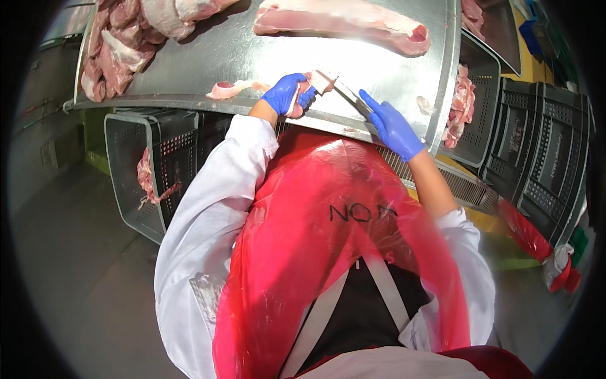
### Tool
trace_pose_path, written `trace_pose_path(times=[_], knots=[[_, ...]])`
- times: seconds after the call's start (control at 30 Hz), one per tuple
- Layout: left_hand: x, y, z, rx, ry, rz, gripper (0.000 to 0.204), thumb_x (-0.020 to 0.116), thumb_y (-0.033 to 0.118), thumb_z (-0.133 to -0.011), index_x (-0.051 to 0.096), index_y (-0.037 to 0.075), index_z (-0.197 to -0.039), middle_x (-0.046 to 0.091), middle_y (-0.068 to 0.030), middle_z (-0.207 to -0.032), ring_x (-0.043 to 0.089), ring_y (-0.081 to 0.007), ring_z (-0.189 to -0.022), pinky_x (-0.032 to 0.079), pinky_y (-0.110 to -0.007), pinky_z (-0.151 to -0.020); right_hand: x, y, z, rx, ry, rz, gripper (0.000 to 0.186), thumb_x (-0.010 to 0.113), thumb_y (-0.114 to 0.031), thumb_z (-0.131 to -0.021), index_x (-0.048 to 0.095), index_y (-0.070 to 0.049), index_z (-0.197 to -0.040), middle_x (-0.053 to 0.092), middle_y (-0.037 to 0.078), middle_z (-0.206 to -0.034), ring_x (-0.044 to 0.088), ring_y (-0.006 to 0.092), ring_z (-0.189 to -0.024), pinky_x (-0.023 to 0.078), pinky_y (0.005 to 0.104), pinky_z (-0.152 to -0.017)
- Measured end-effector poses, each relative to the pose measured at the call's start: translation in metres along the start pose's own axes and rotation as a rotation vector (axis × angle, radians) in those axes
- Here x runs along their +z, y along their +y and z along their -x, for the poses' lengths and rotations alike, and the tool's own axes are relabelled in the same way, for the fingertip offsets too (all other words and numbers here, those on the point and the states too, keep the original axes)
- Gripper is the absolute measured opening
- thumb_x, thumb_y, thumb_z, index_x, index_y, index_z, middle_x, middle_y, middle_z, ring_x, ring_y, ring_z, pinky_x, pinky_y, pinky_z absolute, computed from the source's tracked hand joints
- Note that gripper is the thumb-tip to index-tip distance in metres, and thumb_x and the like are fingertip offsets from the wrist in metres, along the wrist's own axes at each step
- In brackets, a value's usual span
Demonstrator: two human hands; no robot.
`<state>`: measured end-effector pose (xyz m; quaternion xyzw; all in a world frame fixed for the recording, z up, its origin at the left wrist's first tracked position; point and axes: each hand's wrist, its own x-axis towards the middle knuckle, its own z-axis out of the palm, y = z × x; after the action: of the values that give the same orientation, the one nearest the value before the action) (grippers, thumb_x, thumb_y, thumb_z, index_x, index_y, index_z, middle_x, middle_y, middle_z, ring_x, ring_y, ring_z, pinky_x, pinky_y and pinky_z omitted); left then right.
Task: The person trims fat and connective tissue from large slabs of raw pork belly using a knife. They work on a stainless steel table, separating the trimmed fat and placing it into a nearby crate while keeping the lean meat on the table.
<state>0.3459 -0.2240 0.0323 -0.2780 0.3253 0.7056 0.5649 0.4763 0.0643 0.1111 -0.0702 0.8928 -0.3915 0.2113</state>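
Observation:
My left hand, in a blue glove, is closed around a small piece of pale pink meat over the near part of the metal table. One end of the piece sticks out past the fingers toward the right. My right hand, gloved in blue too, grips a knife, its index finger stretched along the tool. The thin blade points up and left, its tip close to the meat; whether they touch I cannot tell. The knife's handle is hidden under the hand. A fatty meat strip lies just left of my left hand.
A long slab of meat lies at the table's far side, and a meat pile at its left. Grey crates with meat stand below left and at the right. A small scrap sits near the table's right edge.

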Motion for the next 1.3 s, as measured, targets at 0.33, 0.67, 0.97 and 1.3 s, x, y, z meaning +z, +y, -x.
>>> trace_pose_path(times=[0.33,0.67,0.97,1.3], knots=[[-0.012,-0.011,0.001,0.234,0.209,-0.025,0.026,0.052,0.033,-0.100,0.055,0.011,-0.085,0.051,-0.0014,-0.063,0.048,-0.0145,-0.050,0.040,-0.027,-0.049,-0.016,0.014,-0.051,-0.184,0.273,-0.072,0.049,0.048,-0.023,-0.104,0.044,-0.017,-0.153,0.066,0.027,-0.111,0.063,0.0423,-0.104,0.048,0.0458,-0.095],[-0.050,-0.022,0.017,0.445,0.280,-0.287,0.007,0.058,0.005,-0.094,0.060,-0.001,-0.091,0.061,-0.0073,-0.076,0.058,-0.0161,-0.061,0.045,-0.031,-0.054,0.038,-0.031,-0.081,-0.108,-0.213,0.197,0.051,0.048,-0.027,-0.102,0.043,-0.024,-0.153,0.062,0.027,-0.097,0.062,0.0427,-0.095,0.049,0.0492,-0.089],[-0.036,-0.023,0.007,0.610,0.510,-1.630,0.043,0.046,0.028,-0.100,0.064,-0.010,-0.105,0.067,-0.0335,-0.091,0.068,-0.0440,-0.087,0.052,-0.051,-0.079,0.083,-0.057,-0.150,-0.168,-0.078,0.395,0.056,0.050,-0.014,-0.097,0.040,-0.018,-0.152,0.064,0.028,-0.106,0.062,0.0444,-0.105,0.052,0.0486,-0.090],[0.006,0.031,0.074,0.830,0.450,-1.361,0.036,0.052,0.033,-0.096,0.069,0.001,-0.100,0.063,-0.0100,-0.075,0.062,-0.0212,-0.061,0.050,-0.037,-0.059,0.043,0.060,-0.081,-0.108,0.080,0.439,0.057,0.053,-0.020,-0.100,0.037,-0.028,-0.155,0.058,0.037,-0.112,0.061,0.0503,-0.099,0.050,0.0527,-0.089]])
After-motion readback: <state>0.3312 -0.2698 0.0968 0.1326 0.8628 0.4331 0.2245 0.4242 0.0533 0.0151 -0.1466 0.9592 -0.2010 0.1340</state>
